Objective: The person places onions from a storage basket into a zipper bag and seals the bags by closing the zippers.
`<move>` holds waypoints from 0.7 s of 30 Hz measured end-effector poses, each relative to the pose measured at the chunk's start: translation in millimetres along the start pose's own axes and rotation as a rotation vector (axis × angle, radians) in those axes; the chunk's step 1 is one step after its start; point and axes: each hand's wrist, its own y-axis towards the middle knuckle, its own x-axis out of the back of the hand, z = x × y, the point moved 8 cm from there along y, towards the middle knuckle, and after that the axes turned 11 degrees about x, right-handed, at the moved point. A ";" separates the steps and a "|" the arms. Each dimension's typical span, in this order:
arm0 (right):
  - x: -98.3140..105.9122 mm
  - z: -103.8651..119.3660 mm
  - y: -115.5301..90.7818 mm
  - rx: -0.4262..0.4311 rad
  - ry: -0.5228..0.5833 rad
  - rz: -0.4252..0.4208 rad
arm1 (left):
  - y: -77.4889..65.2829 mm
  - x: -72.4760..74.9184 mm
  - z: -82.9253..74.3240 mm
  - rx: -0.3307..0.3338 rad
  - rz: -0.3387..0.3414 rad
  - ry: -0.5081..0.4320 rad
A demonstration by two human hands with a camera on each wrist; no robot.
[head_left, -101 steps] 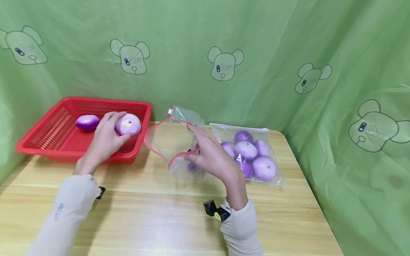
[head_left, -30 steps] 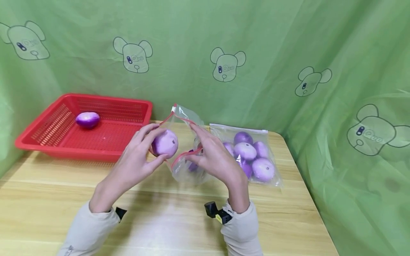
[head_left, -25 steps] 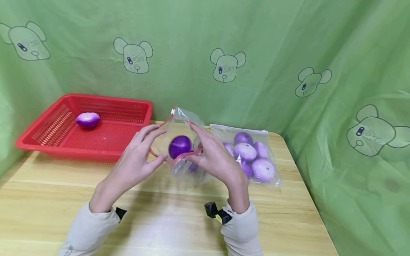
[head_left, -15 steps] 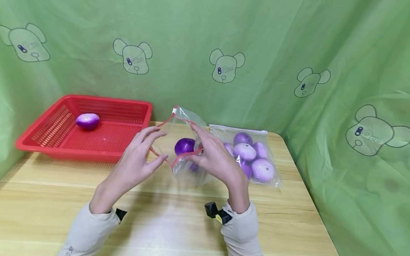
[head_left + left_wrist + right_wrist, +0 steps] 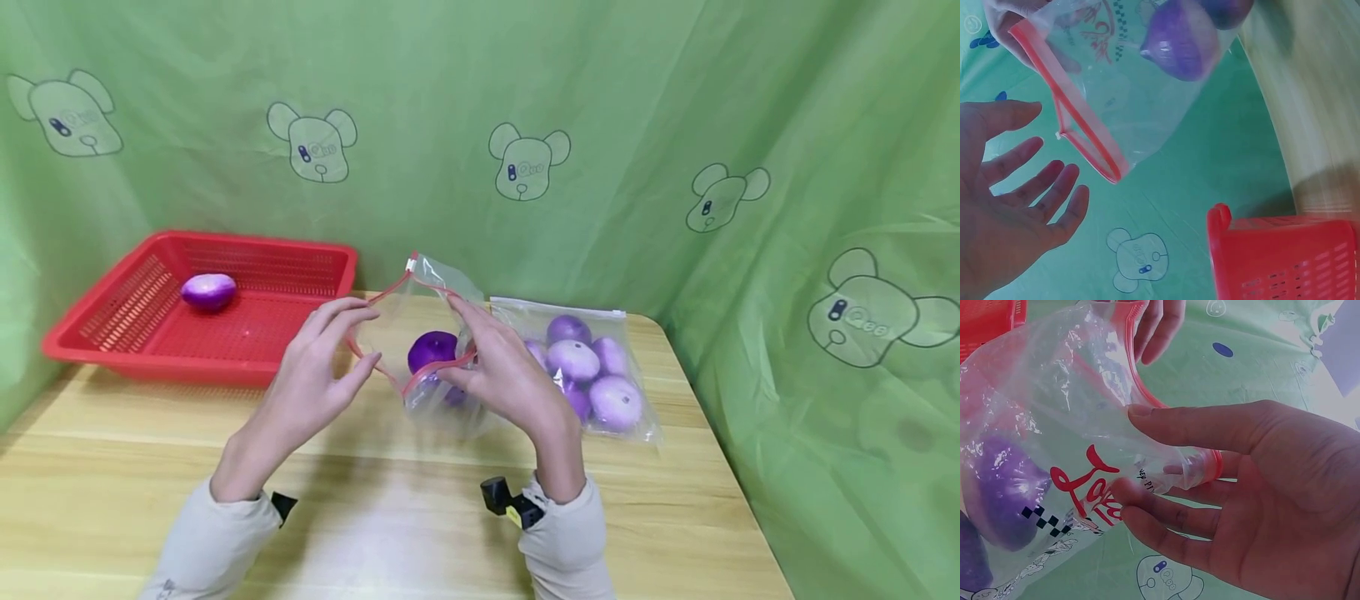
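A clear zip bag (image 5: 442,283) with a red-edged mouth and white slider stands on the table, mouth spread toward the left. Inside lie purple onions, one dark onion (image 5: 432,353) plain to see and another lower down, partly hidden. My right hand (image 5: 510,367) grips the bag's rim, thumb on one side and fingers on the other, as the right wrist view (image 5: 1260,487) also has it. Just left of the mouth hovers my left hand (image 5: 307,375), fingers spread and holding nothing; a small gap separates them from the red edge in the left wrist view.
At the left a red basket (image 5: 195,367) holds one onion (image 5: 208,292). A second zip bag (image 5: 637,417), sealed along its top and filled with several onions, lies to the right. Green curtain (image 5: 420,100) hangs behind and beside the wooden table (image 5: 390,533).
My left hand took an onion from the basket to the bag mouth and let it go; it dropped inside. The left hand then drew back slightly left. My right hand kept its grip.
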 end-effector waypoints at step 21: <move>-10.4 4.9 6.6 0.019 -0.029 0.035 | 25.9 8.1 104.7 0.184 0.011 0.128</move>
